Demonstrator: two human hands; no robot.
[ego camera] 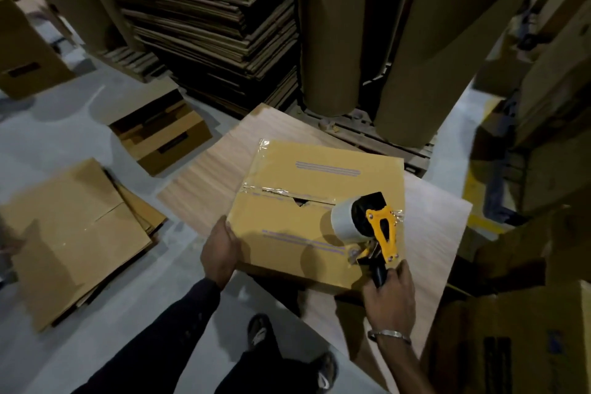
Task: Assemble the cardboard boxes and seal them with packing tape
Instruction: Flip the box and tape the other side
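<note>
A closed, tan corrugated-cardboard box (pixel 319 211) is being steadied on a pale wooden board (pixel 204 176), its near-left corner being gripped by the left hand (pixel 220 253). A yellow-and-black tape dispenser carrying a roll of clear packing tape (pixel 364 224) is being held over the box's right edge by the right hand (pixel 388 294), whose fingers are being kept wrapped around the black handle. Clear tape is already lying along the left stretch of the centre seam (pixel 287 193) (a small gap is showing where the flaps meet). If the dispenser is being pulled off-line, the tape is likely to wrinkle or miss the seam; if the left-hand grip is being relaxed, the box could slide on the board. Flattened cardboard sheets (pixel 73 233) are lying on the floor to the left.
</note>
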